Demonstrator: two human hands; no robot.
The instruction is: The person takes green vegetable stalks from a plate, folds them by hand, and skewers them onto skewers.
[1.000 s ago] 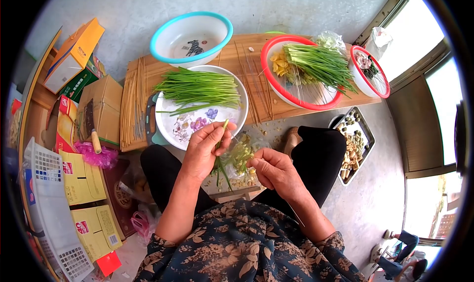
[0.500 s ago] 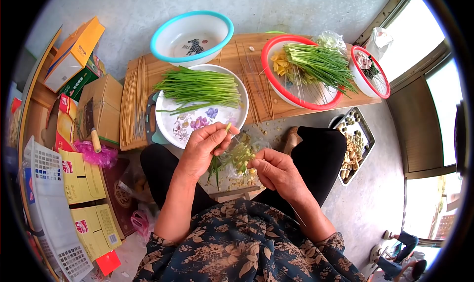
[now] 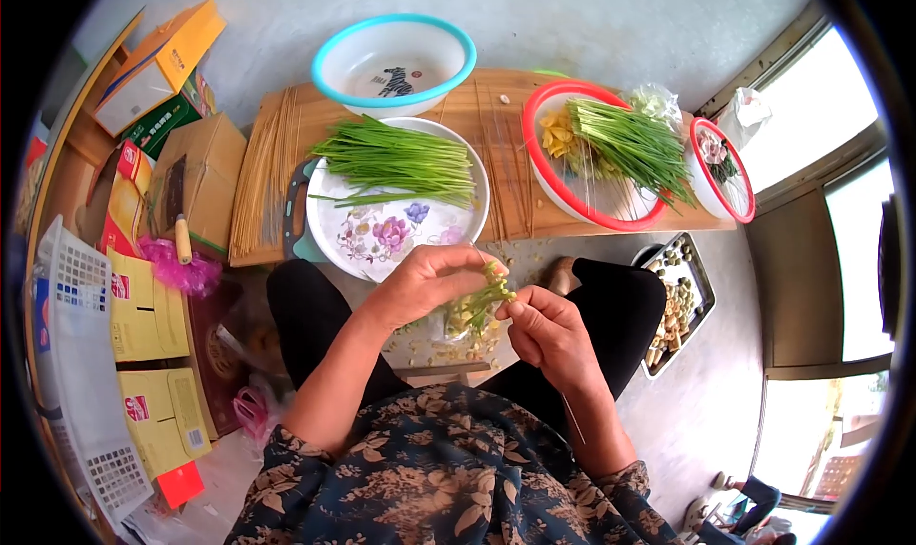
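My left hand (image 3: 427,280) and my right hand (image 3: 546,330) meet over my lap, both pinching a small folded bundle of green chives (image 3: 490,293). The bundle's yellow-green end pokes up between my fingertips. Just beyond my hands lies a white flowered plate (image 3: 382,237) with a pile of trimmed green chives (image 3: 396,160) laid across it. A thin bamboo skewer runs along under my right wrist.
A wooden board (image 3: 506,206) carries loose bamboo skewers (image 3: 260,178), a blue-rimmed bowl (image 3: 393,63), a red-rimmed bowl (image 3: 587,154) of chives and a small red-rimmed bowl (image 3: 720,154). A metal tray (image 3: 677,302) of skewered pieces lies right. Cardboard boxes (image 3: 196,178) and a white basket (image 3: 81,354) stand left.
My left hand has turned and folded the long chive strand down into a compact bundle, and my right hand has come up to pinch it. The view shifted slightly.
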